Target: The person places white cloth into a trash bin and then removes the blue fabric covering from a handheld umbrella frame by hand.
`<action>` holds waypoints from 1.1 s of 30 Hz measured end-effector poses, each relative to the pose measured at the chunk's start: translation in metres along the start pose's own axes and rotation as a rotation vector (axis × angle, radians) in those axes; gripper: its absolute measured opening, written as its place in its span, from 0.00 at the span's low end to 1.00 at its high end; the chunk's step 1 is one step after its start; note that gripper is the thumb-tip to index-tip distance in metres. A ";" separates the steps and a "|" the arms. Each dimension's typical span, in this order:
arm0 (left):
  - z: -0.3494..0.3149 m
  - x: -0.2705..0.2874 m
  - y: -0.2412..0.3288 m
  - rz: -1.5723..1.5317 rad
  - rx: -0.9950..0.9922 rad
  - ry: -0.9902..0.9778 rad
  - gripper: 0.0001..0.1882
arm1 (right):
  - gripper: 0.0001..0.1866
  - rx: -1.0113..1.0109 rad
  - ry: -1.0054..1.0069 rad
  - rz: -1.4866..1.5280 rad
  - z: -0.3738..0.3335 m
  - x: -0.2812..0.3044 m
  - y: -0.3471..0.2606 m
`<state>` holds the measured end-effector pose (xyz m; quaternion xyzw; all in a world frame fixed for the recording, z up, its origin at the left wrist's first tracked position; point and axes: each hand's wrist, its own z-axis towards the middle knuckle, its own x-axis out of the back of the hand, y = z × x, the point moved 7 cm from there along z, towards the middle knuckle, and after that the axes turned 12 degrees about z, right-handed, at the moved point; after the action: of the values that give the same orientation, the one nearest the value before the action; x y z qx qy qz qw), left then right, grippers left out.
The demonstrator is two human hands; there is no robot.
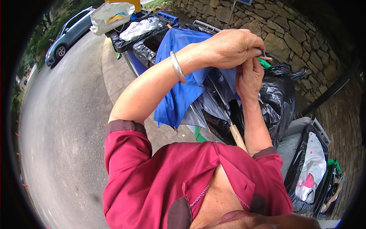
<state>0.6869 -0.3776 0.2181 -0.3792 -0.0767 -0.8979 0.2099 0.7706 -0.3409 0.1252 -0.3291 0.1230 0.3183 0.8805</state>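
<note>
A partly folded blue umbrella (pixel 179 95) hangs in front of me, its canopy slack and its metal ribs showing. The wooden handle (pixel 238 137) points down toward my chest. My left hand (pixel 236 47), with a silver bracelet (pixel 177 66) on its wrist, reaches across the canopy to its far right edge. There its fingers pinch together beside a small wooden rib tip (pixel 267 58). Just below, my right hand (pixel 249 80) is closed too, its fingertips meeting the left ones at the same spot. The fingers mostly cover the bit of cloth between them.
Black-bagged bins (pixel 146 47) stand behind the umbrella, with a white bag (pixel 112 17) on top. At right are a full black garbage bag (pixel 280 95) and a grey bin (pixel 295 135). A stone wall (pixel 282 28) rises behind. A blue car (pixel 68 34) is on the road at left.
</note>
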 end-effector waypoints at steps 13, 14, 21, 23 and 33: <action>0.012 -0.009 -0.016 0.289 0.095 0.277 0.06 | 0.14 0.143 0.126 -0.438 0.009 -0.002 -0.013; 0.015 -0.011 -0.017 0.290 0.098 0.280 0.06 | 0.14 0.145 0.143 -0.453 0.010 0.001 -0.013; 0.034 0.090 -0.087 0.117 0.318 0.846 0.06 | 0.14 0.001 0.144 -0.433 -0.024 -0.010 -0.006; 0.038 0.098 -0.079 0.203 0.167 0.838 0.07 | 0.15 -0.051 0.141 -0.274 -0.022 -0.008 -0.009; -0.031 0.129 -0.120 -0.406 0.354 0.858 0.08 | 0.20 -0.033 -0.252 -0.978 -0.026 -0.019 0.000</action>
<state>0.5344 -0.3202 0.2909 0.0880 -0.2069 -0.9688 0.1046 0.7558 -0.3674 0.1133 -0.3212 -0.1578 -0.0924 0.9292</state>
